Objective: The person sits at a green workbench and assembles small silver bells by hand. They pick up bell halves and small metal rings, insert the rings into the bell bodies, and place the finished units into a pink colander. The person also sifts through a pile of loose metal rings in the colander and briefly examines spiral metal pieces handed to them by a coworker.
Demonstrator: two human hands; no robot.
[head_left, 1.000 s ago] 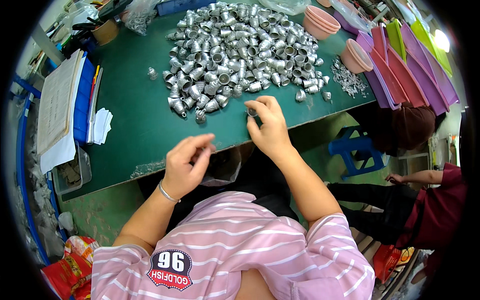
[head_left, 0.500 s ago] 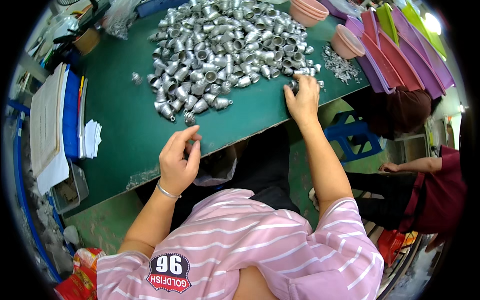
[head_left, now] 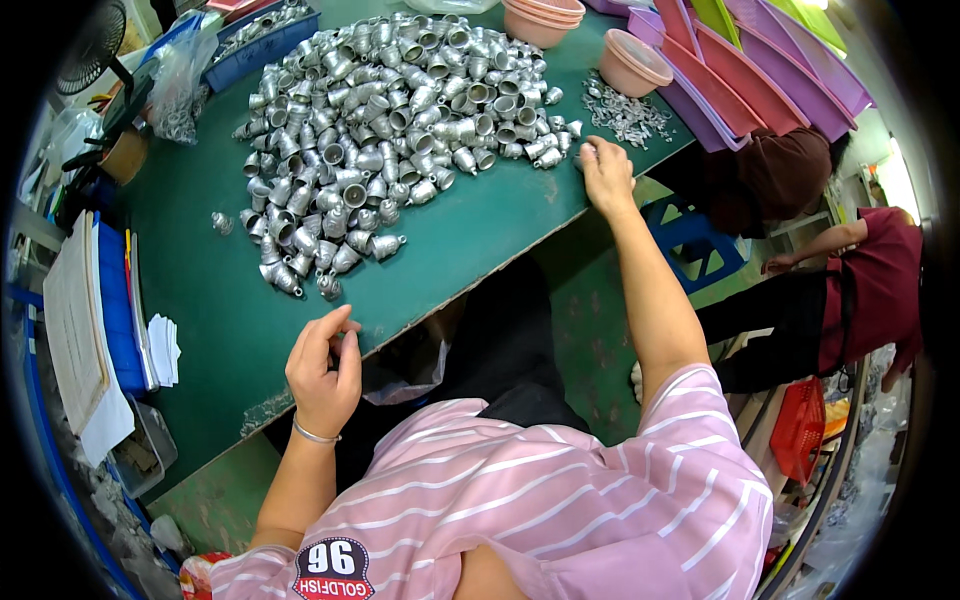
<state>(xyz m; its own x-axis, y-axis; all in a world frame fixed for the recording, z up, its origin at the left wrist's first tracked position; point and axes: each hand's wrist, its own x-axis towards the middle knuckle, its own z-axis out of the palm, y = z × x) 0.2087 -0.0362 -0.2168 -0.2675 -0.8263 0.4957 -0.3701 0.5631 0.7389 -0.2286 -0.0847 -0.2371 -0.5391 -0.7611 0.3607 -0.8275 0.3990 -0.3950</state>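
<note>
A big heap of silvery, bell-shaped metal pieces [head_left: 370,140], some with a small loop on top, covers the middle of the green table [head_left: 470,240]. My right hand [head_left: 606,175] is closed at the table's front edge, right of the heap and just below a pile of small metal bits [head_left: 625,115]. Its fingertips curl downward, hiding whatever they hold. My left hand [head_left: 325,370], with a bracelet at the wrist, hovers by the near edge below the heap. Its fingers are loosely bent, thumb apart, with nothing visible in them. One loose bell-shaped piece [head_left: 329,286] lies just beyond it.
Pink bowls [head_left: 636,65] and stacked purple, red and green trays [head_left: 720,70] stand at the right. A blue bin [head_left: 255,45] of metal pieces is at the far left. Papers and folders [head_left: 110,310] line the left side. Two people are at the right, near a blue stool [head_left: 690,245].
The whole view has shifted, so the table's contents appear farther left. My right hand has moved rightward from beside the heap toward the small metal bits. My left hand keeps much the same pose.
</note>
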